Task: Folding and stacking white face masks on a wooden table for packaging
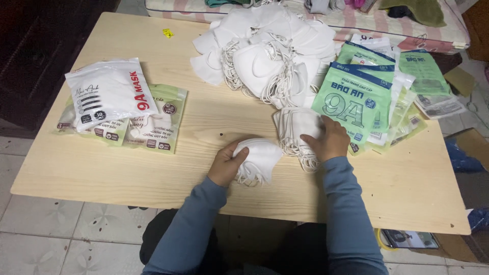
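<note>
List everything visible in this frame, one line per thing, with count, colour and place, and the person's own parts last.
wooden table: one, pale wood, fills the middle of the view.
loose mask pile: one heap, too many to count, white, far centre of the table.
small mask stack: one, white, under the right hand.
folded masks: a few, white, in the left hand's grip.
filled mask packs: about three, white and pale green, left side of the table.
empty pouches: a fanned stack, green and clear, right side.
yellow scrap: one, far left of the table.
striped mattress: one, pink and white, behind the table.
left hand: grey-blue sleeve, holding the folded masks.
right hand: resting on the small mask stack.
</note>
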